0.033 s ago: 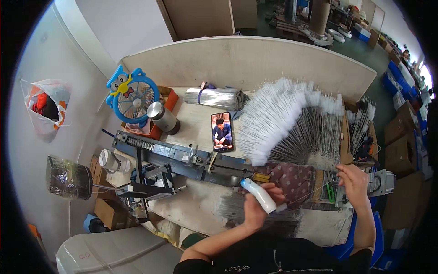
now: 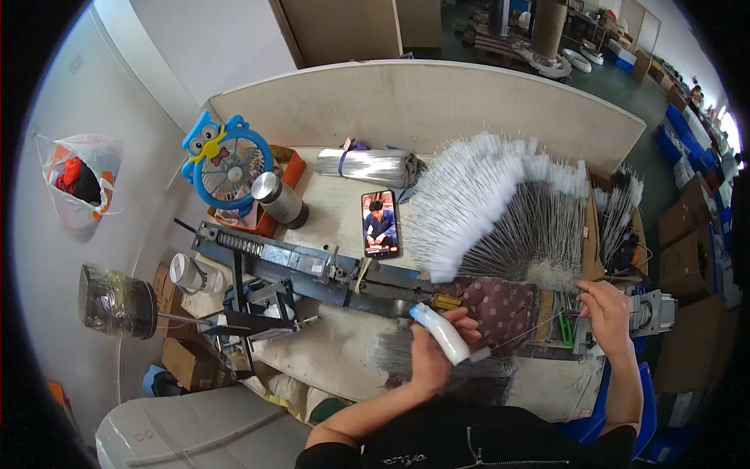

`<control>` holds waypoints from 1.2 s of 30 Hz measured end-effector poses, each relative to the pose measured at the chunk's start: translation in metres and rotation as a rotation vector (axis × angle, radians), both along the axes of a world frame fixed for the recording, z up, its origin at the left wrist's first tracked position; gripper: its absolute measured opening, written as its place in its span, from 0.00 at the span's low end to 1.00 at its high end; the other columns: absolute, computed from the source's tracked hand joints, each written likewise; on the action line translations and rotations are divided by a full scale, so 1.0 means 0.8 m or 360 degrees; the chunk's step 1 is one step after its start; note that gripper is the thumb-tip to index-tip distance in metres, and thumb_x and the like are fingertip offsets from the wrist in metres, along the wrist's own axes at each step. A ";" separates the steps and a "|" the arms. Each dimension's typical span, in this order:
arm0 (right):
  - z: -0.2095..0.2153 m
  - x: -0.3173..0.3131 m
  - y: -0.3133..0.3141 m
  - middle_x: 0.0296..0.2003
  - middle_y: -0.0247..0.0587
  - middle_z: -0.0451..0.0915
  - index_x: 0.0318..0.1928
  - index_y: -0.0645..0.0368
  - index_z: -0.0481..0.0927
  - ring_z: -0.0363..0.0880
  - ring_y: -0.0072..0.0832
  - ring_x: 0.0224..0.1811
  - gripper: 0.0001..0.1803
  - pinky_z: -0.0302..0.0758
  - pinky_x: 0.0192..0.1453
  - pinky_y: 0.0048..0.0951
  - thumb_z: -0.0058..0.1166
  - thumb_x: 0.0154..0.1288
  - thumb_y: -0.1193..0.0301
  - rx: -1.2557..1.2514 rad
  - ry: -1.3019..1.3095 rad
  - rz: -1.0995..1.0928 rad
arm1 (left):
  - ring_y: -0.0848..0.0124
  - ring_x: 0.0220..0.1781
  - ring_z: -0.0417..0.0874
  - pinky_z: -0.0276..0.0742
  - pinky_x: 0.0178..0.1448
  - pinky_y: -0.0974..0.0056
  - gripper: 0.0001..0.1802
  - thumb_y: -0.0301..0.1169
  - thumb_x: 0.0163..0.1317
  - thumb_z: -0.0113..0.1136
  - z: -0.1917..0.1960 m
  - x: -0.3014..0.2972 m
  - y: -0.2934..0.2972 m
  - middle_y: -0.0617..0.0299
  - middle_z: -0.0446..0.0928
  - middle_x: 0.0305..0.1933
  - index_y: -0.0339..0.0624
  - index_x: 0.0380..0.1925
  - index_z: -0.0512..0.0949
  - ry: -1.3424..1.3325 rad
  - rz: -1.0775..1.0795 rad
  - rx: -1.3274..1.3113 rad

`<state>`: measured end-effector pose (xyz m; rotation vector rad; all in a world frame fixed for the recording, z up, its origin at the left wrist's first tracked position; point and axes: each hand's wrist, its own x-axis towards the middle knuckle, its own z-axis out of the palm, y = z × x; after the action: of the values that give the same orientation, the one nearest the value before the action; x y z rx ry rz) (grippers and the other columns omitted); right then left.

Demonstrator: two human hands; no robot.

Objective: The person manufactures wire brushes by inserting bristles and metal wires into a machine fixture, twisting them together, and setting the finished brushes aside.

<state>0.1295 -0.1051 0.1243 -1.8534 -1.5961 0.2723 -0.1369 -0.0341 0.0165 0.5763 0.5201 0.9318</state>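
Note:
In my left hand (image 2: 430, 361) rests a curved white tube-like bundle (image 2: 442, 334) with a light blue end, the fingers curled around its far side. My right hand (image 2: 605, 313) pinches one end of a thin wire brush (image 2: 512, 341). Its wire slants down left to a small white bristle tip beside the lower end of the white bundle. Under my left hand lies a spread of thin grey wires (image 2: 406, 356). Beyond both hands, a big fan of white-tipped wire brushes (image 2: 500, 207) covers the table's right part. A dotted maroon cloth (image 2: 500, 313) lies between my hands.
A long metal rig (image 2: 301, 266) crosses the table, with a clamp-like machine (image 2: 652, 313) at its right. Farther back are a phone (image 2: 380, 224), a wrapped wire bundle (image 2: 371, 167), a steel flask (image 2: 280, 201) and a blue fan (image 2: 233, 168). A low panel (image 2: 422, 98) borders the back.
My left hand and the white bundle have shifted slightly to the left. My right hand has stayed almost in place, still pinching the wire brush.

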 end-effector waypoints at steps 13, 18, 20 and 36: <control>-0.037 0.016 -0.003 0.28 0.45 0.80 0.39 0.66 0.79 0.78 0.25 0.22 0.07 0.73 0.26 0.24 0.53 0.59 0.81 0.0071 0.0357 -0.0167 | 0.58 0.43 0.80 0.73 0.51 0.57 0.30 0.51 0.67 0.43 0.004 0.010 -0.021 0.47 0.80 0.39 0.35 0.54 0.72 0.0469 -0.0178 0.0723; -0.036 0.004 0.012 0.28 0.43 0.80 0.38 0.65 0.78 0.79 0.27 0.21 0.06 0.72 0.26 0.25 0.55 0.59 0.79 0.0160 0.0259 -0.0156 | 0.54 0.46 0.80 0.73 0.51 0.56 0.21 0.31 0.59 0.58 0.049 0.159 0.005 0.50 0.79 0.41 0.36 0.52 0.69 0.1167 -0.0470 0.1405; -0.036 0.008 0.005 0.29 0.44 0.80 0.36 0.64 0.79 0.79 0.31 0.22 0.05 0.73 0.27 0.28 0.57 0.58 0.78 0.0199 0.0174 -0.0184 | 0.54 0.45 0.80 0.74 0.49 0.58 0.21 0.30 0.57 0.60 0.046 0.174 0.006 0.53 0.79 0.41 0.33 0.49 0.70 0.1301 -0.0887 0.1254; -0.029 0.026 0.009 0.25 0.38 0.81 0.29 0.53 0.86 0.77 0.36 0.28 0.08 0.73 0.33 0.36 0.65 0.48 0.65 -0.0206 -0.0017 0.0253 | 0.55 0.70 0.60 0.46 0.73 0.42 0.20 0.34 0.47 0.59 0.050 0.143 0.091 0.55 0.70 0.59 0.47 0.44 0.79 0.1767 -0.0119 0.3276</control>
<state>0.1502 -0.0982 0.1013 -1.8275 -1.7736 0.4460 -0.0223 0.0389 0.0562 3.0322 0.2870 0.7073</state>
